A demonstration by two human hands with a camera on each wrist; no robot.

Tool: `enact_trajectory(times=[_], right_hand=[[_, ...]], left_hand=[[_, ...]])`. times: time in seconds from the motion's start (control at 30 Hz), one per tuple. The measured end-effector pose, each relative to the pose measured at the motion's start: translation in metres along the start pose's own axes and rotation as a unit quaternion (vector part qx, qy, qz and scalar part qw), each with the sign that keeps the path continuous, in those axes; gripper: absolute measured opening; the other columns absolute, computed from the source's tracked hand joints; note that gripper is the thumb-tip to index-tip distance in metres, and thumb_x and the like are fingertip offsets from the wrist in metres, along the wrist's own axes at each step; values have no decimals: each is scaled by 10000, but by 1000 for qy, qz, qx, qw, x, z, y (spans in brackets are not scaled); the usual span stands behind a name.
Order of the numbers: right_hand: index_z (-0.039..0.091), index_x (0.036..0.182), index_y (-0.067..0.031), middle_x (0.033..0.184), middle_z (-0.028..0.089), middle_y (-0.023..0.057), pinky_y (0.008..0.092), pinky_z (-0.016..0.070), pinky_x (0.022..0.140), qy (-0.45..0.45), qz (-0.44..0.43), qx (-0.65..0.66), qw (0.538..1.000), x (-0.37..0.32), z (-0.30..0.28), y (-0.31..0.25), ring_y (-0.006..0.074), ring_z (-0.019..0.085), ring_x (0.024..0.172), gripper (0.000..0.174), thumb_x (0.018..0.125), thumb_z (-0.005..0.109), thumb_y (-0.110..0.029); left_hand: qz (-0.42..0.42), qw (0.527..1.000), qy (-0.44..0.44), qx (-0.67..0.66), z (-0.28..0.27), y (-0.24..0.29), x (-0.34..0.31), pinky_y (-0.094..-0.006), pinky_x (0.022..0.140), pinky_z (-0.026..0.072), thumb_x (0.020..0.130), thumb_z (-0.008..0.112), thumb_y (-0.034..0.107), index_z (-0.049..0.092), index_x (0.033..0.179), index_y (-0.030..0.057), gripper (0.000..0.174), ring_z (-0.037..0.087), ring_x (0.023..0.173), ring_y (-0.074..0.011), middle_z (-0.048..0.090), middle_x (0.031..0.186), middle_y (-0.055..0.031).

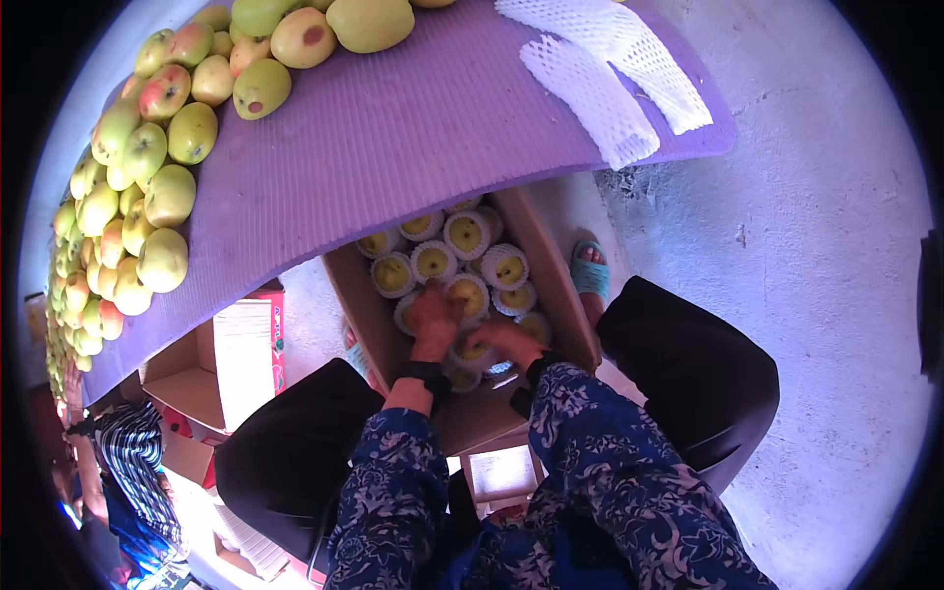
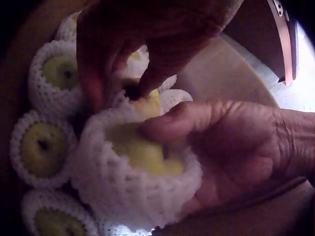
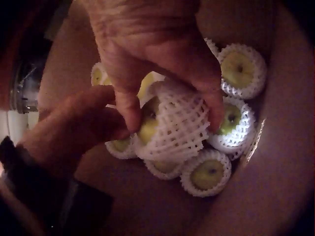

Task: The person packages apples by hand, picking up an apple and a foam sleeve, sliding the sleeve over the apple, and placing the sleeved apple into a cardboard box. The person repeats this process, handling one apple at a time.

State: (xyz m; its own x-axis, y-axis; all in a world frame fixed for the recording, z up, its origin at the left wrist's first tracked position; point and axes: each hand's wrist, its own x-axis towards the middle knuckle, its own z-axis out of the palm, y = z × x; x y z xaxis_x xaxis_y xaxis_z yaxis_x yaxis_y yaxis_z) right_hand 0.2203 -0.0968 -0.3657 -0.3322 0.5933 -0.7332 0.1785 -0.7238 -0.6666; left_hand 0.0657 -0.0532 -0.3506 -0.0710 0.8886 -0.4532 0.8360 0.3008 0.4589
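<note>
My right hand (image 1: 503, 339) grips a yellow-green apple (image 2: 140, 147) in a white foam net, its thumb lying across the top of the fruit. In the right wrist view the foam net (image 3: 182, 123) bulges between thumb and fingers and covers most of the apple. My left hand (image 1: 433, 317) reaches down beside it, fingers and thumb bent round another apple (image 2: 147, 104), whose far side is hidden. Both hands are inside a cardboard box (image 1: 556, 265) holding several netted apples (image 1: 465, 233), stem or blossom ends up.
A purple ribbed mat (image 1: 364, 147) overhangs the box's far end. Loose apples (image 1: 147, 147) are heaped along its left side, and white foam nets (image 1: 600, 98) lie at its right. Another open carton (image 1: 241, 349) stands on the floor to the left. Both knees (image 1: 688, 374) flank the box.
</note>
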Motion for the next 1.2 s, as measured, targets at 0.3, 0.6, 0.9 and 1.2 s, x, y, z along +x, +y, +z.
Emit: enact_trajectory(times=[0.3,0.6,0.9,1.2], right_hand=[[691,975,-10,1005,659,145,406,535,743,-63,-210,-162,962,19,1,35,246,636,905,423,660,758,-283],[668,1038,-5,1155,611,211,366,431,970,34,-7,-125,992,35,24,35,330,549,1145,513,640,765,-314],[570,1160,51,1159,626,177,352,455,943,184,0,-99,978,15,35,0,290,568,1148,708,583,852,-245],[452,1302,37,1282,544,227,366,421,1008,113,55,-17,992,26,47,13,344,512,1226,886,532,831,-186]], left_hand=[[1,1000,2,-9,-1,0,-1,-489,839,477,764,675,334,583,1109,39,463,632,979,-398,663,1011,-236],[9,1000,-14,6,-8,0,1,-479,824,484,764,667,349,588,1108,55,459,632,986,-390,666,1014,-227],[3,999,-29,25,-10,-2,2,-476,819,486,771,683,357,584,1119,53,473,633,987,-376,665,1024,-213],[-22,997,-50,58,-12,3,5,-476,834,491,778,698,342,593,1131,83,450,633,1012,-364,662,1067,-189]])
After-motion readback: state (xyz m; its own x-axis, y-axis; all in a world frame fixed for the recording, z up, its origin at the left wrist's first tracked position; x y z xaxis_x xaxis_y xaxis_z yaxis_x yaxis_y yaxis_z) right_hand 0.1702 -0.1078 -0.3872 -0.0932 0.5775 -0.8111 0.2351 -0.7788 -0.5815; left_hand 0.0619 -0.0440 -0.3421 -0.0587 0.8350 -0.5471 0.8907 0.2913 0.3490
